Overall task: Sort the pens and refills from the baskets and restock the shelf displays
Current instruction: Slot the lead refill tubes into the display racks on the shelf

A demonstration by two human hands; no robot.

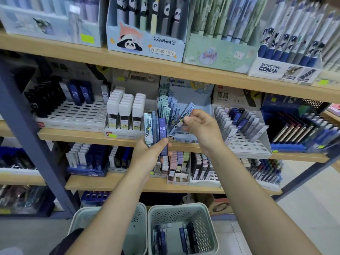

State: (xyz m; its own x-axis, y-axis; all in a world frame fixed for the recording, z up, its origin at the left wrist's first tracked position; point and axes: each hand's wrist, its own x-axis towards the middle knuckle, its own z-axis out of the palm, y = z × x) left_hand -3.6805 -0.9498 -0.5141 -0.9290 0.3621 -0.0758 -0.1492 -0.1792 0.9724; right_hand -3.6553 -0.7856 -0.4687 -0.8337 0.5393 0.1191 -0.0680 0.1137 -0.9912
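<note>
While my left hand (156,153) grips a small bundle of slim plastic lead-refill cases (156,129), the front one dark blue and marked HB 0.7, my right hand (199,126) pinches one pale blue translucent refill case with a cartoon print (184,116) just beside it, tilted toward the light blue cardboard display box (191,89) behind my fingers. I judge the restocking is midway: this box already holds rows of similar cases, but my bundle is not yet placed. Below my forearms, the right pale green perforated plastic basket (207,234) still contains several dark blue items; the left pale green basket (139,216) is mostly hidden by my arm.
</note>
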